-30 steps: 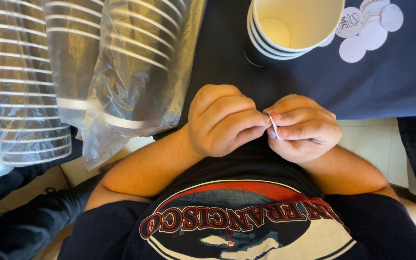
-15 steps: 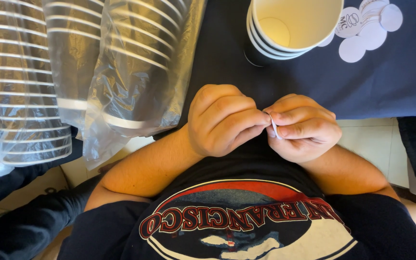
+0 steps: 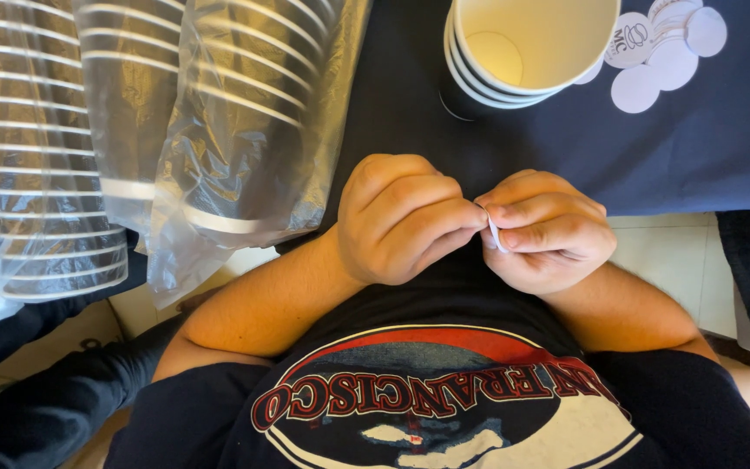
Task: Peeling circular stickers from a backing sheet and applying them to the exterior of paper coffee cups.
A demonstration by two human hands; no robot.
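Your left hand and right hand meet close in front of your chest, fingertips touching, and between them sits a small white sticker — thin, seen nearly edge-on. Both hands are curled narrow around it: the right pinches it between thumb and forefinger, the left nips at its edge from the other side. Its long edge runs roughly up and down between the two sets of fingertips, so neither hand is nearer; it lies right where they join.

Beyond your knuckles, the counter wears a dark blue cloth. Straight ahead of your right hand stands a stack of cups, open mouths up, and just right of it lie loose round white stickers. Well to your left, sleeves of dark cups in clear plastic lie on their sides.
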